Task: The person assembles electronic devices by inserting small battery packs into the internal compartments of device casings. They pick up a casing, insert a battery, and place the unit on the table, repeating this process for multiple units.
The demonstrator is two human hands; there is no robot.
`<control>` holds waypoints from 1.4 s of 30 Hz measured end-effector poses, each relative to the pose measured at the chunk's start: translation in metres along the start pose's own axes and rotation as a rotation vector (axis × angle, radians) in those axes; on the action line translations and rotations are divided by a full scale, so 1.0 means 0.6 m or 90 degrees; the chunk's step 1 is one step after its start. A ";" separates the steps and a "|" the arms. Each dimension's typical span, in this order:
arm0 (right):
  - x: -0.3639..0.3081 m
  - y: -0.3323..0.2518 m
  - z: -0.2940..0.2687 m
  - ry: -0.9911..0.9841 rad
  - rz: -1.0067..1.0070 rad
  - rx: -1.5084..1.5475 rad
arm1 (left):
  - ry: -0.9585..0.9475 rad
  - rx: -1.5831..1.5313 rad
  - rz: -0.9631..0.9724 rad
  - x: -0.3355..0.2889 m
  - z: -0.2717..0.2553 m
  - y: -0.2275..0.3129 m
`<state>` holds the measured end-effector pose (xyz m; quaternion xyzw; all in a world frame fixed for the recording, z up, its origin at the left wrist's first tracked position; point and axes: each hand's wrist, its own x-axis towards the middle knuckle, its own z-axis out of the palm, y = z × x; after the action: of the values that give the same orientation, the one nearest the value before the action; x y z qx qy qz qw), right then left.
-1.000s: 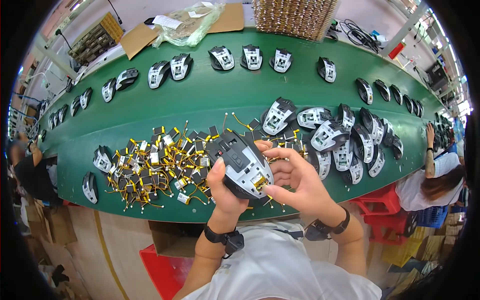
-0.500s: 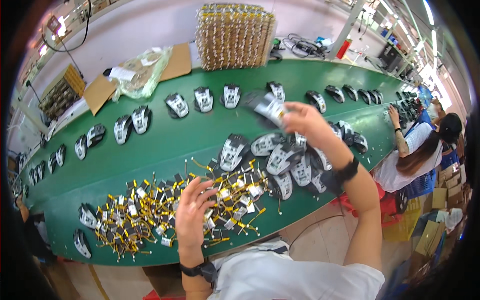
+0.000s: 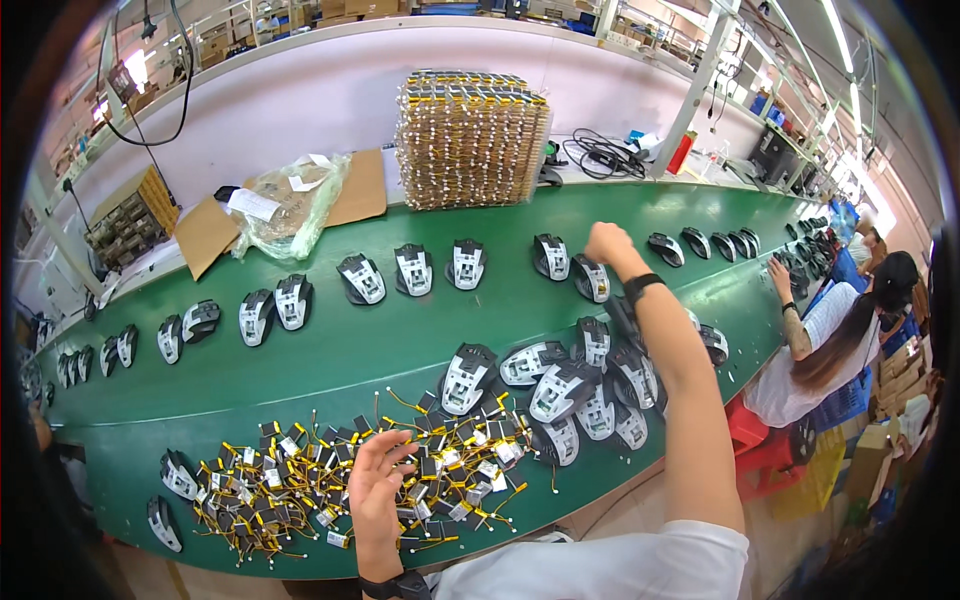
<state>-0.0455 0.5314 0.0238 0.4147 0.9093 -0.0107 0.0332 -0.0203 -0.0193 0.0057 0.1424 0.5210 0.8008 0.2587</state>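
Note:
My right hand (image 3: 610, 243) reaches across the green bench with its fingers curled closed. It is right against a part-built computer mouse (image 3: 590, 280), black with a pale grey face, in the far row. The fingertips are hidden, so I cannot tell whether they grip anything. Above the near edge of the bench, my left hand (image 3: 377, 490) is open, fingers apart and slightly bent, with nothing in it. Under and around it spreads a heap of small battery packs (image 3: 285, 470) with yellow tape and thin wires. More mice (image 3: 563, 390) lie piled right of the heap.
A row of similar mice (image 3: 362, 279) runs along the bench. Behind it stand a tall stack of packed trays (image 3: 470, 140) and cardboard with clear plastic wrap (image 3: 290, 210). Two mice (image 3: 178, 474) lie at the near left. Another person (image 3: 820, 320) works at the right.
My right hand has carried a mouse to the far row, where one now lies beside the hand. My left hand stays over the batteries. The view has tilted upward.

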 end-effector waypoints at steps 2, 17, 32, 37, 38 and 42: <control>0.003 -0.074 0.005 -0.038 -0.063 0.045 | 0.005 0.001 0.006 -0.004 0.001 0.004; -0.145 -0.204 -0.026 0.022 -0.329 0.585 | 0.028 0.016 0.096 -0.035 -0.058 0.025; -0.382 -0.414 0.027 -0.245 -0.484 0.454 | 0.078 -0.290 0.113 -0.072 -0.072 -0.005; -0.405 -0.469 0.098 -0.139 -0.492 0.353 | 0.023 -0.292 0.073 -0.076 -0.065 0.001; -0.403 -0.471 0.105 -0.149 -0.523 0.373 | 0.020 -0.295 0.079 -0.076 -0.065 0.000; -0.424 -0.457 0.100 -0.300 -0.521 0.687 | 0.049 -0.269 0.089 -0.077 -0.073 0.004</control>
<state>-0.0831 0.1571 -0.0206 -0.0140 0.8285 -0.5597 0.0121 -0.0048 -0.0797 -0.0083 0.0903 0.3401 0.9130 0.2064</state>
